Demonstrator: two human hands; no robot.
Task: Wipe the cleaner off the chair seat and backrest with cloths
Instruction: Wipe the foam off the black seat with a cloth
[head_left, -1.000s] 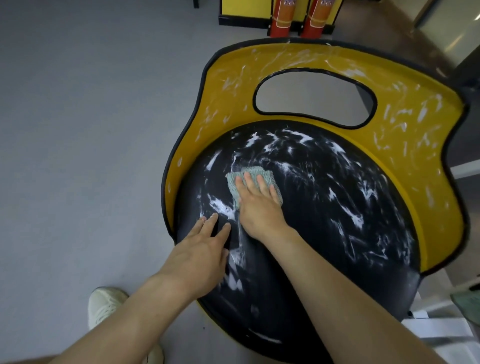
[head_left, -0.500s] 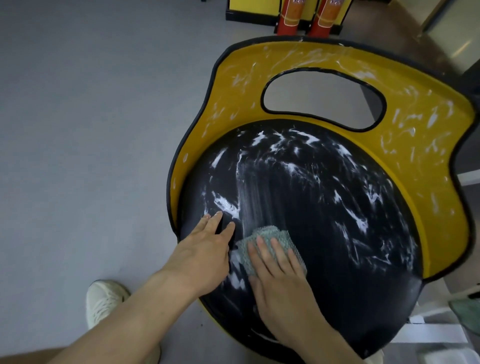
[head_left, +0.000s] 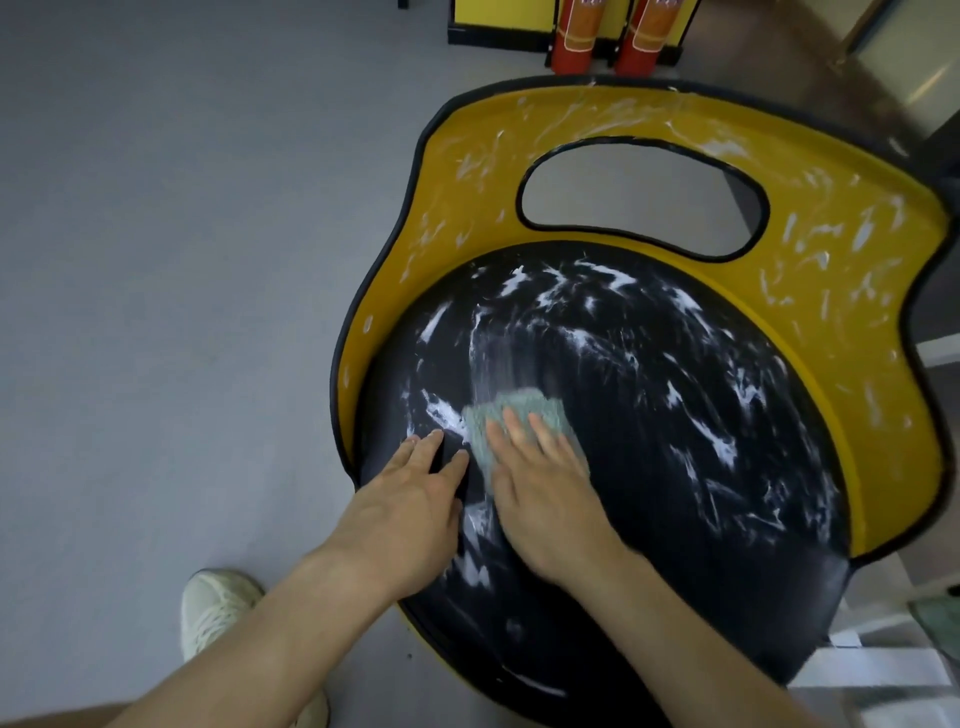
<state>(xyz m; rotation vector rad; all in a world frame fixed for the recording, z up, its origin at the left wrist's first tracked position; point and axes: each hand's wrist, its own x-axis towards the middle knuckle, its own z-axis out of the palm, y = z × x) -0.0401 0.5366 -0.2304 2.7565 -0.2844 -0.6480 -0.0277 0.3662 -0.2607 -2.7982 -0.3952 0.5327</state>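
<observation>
**Head view.** The right hand (head_left: 545, 499), fingers lying straight and close together, is pressing a green cloth (head_left: 519, 413) flat onto the black chair seat (head_left: 649, 519), left of the seat's centre. It is bearing down on the cloth rather than clutching it. The left hand (head_left: 410, 514), released and holding nothing, is resting palm-down on the seat just beside the cloth, its fingertips lying close to the seat's left edge. A dull smeared band is running from the cloth toward the seat's far side. White cleaner streaks (head_left: 724, 449) are covering the seat's far and right portions, so open seat surface is lying ahead of and to the right of the cloth. The yellow backrest (head_left: 467, 171), trimmed in black, is wrapping round the seat's left, far and right edges and is also carrying white streaks. The seat's near edge is standing free of it. Grey floor (head_left: 182, 260) is lying left of the seat. A pale shoe (head_left: 218, 608) is standing near the seat's near-left edge, and two red canisters (head_left: 574, 36) are standing beyond its far side.
</observation>
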